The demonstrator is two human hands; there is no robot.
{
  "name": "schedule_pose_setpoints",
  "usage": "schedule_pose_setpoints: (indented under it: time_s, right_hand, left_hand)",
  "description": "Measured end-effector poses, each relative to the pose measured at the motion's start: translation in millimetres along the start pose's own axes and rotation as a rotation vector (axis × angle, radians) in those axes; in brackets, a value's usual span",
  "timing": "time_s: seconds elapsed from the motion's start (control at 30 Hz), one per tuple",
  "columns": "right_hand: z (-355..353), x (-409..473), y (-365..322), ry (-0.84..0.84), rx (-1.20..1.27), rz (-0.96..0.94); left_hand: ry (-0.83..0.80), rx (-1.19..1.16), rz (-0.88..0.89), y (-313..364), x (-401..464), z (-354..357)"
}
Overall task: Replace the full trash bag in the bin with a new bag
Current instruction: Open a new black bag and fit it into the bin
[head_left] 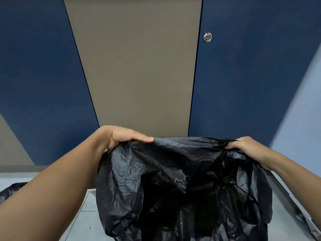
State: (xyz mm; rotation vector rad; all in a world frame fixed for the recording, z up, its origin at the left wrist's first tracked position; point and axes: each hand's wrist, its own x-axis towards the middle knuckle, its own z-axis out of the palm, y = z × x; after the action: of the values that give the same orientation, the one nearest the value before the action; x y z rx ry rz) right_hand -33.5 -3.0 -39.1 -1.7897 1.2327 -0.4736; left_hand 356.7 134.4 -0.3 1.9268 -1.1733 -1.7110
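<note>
A black trash bag (156, 180) hangs wide in front of me, its mouth stretched between both hands. My left hand (121, 136) grips the bag's top edge at the left, thumb lying along the rim. My right hand (243, 144) pinches the bunched top edge at the right. The bag's dark inside faces me. No bin shows; the bag covers whatever stands beneath it. Another black bag (10, 190) lies low at the far left edge, partly behind my left forearm.
Blue and tan cabinet panels (139, 66) stand close ahead, one with a round metal lock (207, 37). A pale wall (298, 127) and a metal rail (295, 206) run along the right. Grey floor tiles (83, 220) show at lower left.
</note>
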Motion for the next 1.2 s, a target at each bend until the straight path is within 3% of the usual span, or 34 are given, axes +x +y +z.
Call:
schedule_pose_setpoints:
  time_s: [0.07,0.13,0.33,0.43,0.57,0.77,0.93,1.0,1.1,1.2]
  right_hand:
    - [-0.8,-4.4,3.3,-0.057,-0.004,0.069]
    - [-2.2,-6.9,4.5,-0.065,0.031,0.143]
    - [-2.3,-6.9,11.6,-0.065,0.134,0.289]
    - [-2.7,-5.7,10.1,-0.186,-0.032,0.287]
    - [5.3,-1.0,-5.7,-0.312,-0.490,0.143]
    - [67.1,-5.2,-56.1,-0.342,-0.408,-0.280]
    - [106.2,0.7,-49.6,-0.210,-0.468,-0.411]
    - [102.7,6.4,-46.8,-0.109,-0.432,-0.386]
    - [88.2,10.4,-43.7,0.065,-0.341,-0.267]
    - [76.9,13.6,-35.1,0.154,-0.238,-0.157]
  left_hand:
    - [0.037,0.164,-0.010,1.8,1.3,3.5]
    - [0.164,0.172,0.027,3.2,5.4,1.9]
    - [0.280,-0.106,0.082,-10.8,13.1,-4.7]
    - [0.305,-0.327,0.115,-9.4,13.7,-5.7]
    - [0.203,-0.288,0.047,0.7,9.3,-0.8]
    - [0.165,-0.287,-0.005,21.1,16.5,14.7]
    - [0.188,-0.247,0.001,23.4,19.8,22.9]
    - [0.243,-0.107,0.016,19.9,19.9,23.2]
    - [0.110,0.141,-0.059,17.8,11.2,29.0]
    - [0.080,0.416,0.033,22.3,5.3,32.7]
